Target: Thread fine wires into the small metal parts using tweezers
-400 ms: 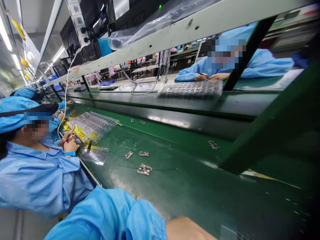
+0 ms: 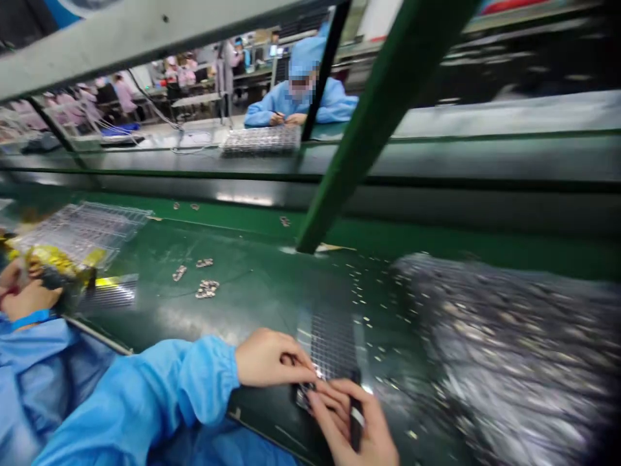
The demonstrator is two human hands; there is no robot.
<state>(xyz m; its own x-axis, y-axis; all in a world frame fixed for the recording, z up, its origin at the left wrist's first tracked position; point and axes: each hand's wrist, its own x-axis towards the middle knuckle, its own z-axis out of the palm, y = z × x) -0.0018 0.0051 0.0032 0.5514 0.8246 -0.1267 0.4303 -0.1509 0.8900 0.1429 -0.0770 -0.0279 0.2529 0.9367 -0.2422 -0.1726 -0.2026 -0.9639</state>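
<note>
My left hand comes in from the left, thumb and fingers closed in a pinch on a small dark, shiny part. Close against it is my right hand, its fingertips meeting that same part. A slim black tool with a light band lies within the curled fingers of my right hand; its kind is blurred. Just beyond both hands, a sheet with a dark grid of small pieces rests on the green bench. Whether the fingertips touch the sheet I cannot tell.
Several small metallic parts lie left of my hands. Pale bits are scattered beside the sheet. A large clear-plastic pile of trays stands right. A green post slants ahead. A co-worker's hands work at left.
The view has swung right and down. Both my hands now show at the gridded sheet; before, only my left sleeve and part of that hand were visible.
</note>
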